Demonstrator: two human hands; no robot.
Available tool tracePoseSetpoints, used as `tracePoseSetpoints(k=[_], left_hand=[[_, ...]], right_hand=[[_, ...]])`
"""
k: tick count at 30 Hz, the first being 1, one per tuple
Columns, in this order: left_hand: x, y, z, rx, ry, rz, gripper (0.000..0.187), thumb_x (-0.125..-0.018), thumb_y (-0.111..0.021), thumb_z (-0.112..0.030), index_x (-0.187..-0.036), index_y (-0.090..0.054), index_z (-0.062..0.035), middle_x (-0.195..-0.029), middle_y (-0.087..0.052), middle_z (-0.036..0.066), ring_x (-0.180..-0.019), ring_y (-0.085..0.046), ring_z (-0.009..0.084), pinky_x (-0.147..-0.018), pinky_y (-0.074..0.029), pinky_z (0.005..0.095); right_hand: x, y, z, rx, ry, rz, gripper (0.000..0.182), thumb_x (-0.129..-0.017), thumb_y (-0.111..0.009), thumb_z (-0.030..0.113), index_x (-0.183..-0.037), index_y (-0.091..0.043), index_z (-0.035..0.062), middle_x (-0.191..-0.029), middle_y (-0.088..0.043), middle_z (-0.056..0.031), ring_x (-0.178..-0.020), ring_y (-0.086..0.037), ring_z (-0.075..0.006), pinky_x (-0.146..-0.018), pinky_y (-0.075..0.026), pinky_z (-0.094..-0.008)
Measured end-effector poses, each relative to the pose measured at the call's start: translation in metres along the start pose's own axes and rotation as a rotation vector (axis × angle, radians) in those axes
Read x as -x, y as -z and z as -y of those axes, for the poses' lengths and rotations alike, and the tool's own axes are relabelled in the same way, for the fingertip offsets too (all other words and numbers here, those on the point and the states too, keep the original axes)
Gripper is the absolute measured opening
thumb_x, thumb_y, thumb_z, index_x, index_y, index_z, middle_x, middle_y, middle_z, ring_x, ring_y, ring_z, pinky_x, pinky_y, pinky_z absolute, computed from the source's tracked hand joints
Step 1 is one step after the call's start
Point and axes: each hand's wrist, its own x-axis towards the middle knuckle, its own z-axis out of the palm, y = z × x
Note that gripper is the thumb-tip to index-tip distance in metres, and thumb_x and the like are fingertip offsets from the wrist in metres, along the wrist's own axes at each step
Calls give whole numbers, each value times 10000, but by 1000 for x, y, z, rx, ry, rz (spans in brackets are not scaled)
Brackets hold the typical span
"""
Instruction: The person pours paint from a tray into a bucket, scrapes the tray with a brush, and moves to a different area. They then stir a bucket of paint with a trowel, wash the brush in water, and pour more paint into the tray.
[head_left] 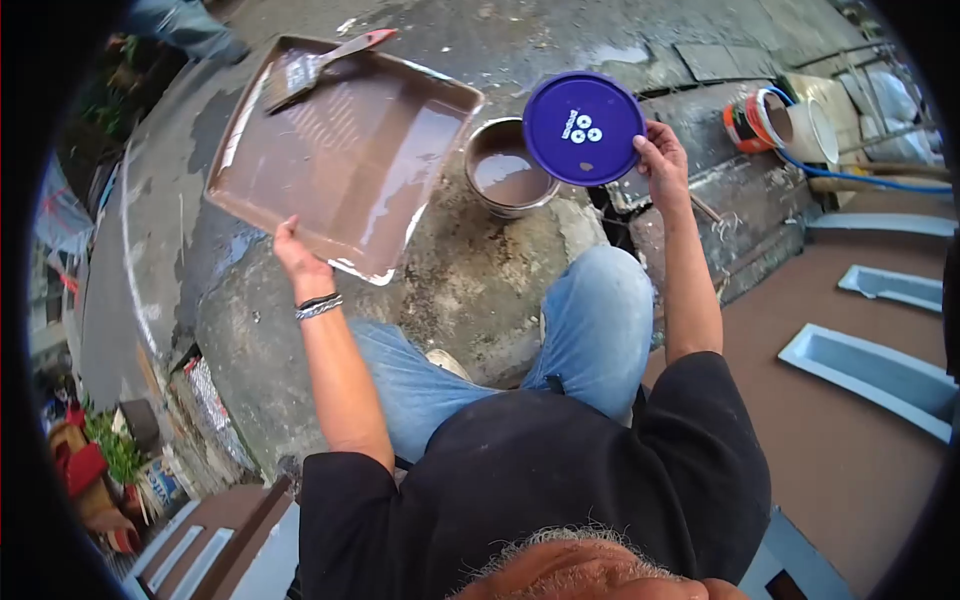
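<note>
My left hand (300, 258) grips the near edge of a paint tray (372, 165), thumb over the rim. Brown paint coats the tray, and a paintbrush (318, 68) with a red-tipped handle rests across its far corner. In my right hand (662, 165) is a round purple lid (584, 128) with white print, pinched at its right edge. The lid hangs beside and partly over a paint bucket (510, 170) of brown liquid, which stands on the concrete between the tray and the lid.
An orange-and-white bucket (752, 122) and a white bucket (815, 130) lie at the right, near a blue hose (860, 177). A brown wall with pale blue recesses (870, 370) rises close on the right. Another person's leg (190, 28) shows at the top left.
</note>
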Motion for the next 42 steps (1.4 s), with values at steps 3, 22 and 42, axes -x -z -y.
tracePoseSetpoints(k=[3,22,42], left_hand=[[-11,12,-7,37,36,36,488,-861,-473,-205,-1292,-509,23,-1278,-581,175,-1167,-578,366,-1008,-467,523],[-14,-1,11,-45,36,90,422,-846,-528,-199,-1208,-548,17,-1160,-624,164,-1086,-613,339,-965,-494,476],[6,-29,32,-240,-31,223,289,-841,-562,-205,-1046,-578,-2,-1013,-620,134,-921,-639,268,-838,-551,421]], right_hand=[[24,38,4,54,11,-109,287,-862,-724,95,-1113,-615,9,-891,-608,6,-654,-500,-38,-572,-409,-182],[139,56,-145,914,-271,441,532,-887,-708,345,-1283,-597,8,-1183,-653,-156,-1021,-653,-246,-910,-515,-364],[-67,-200,49,1135,622,275,341,-929,-550,206,-1262,-549,132,-1139,-627,-144,-1000,-633,-343,-851,-526,-449]])
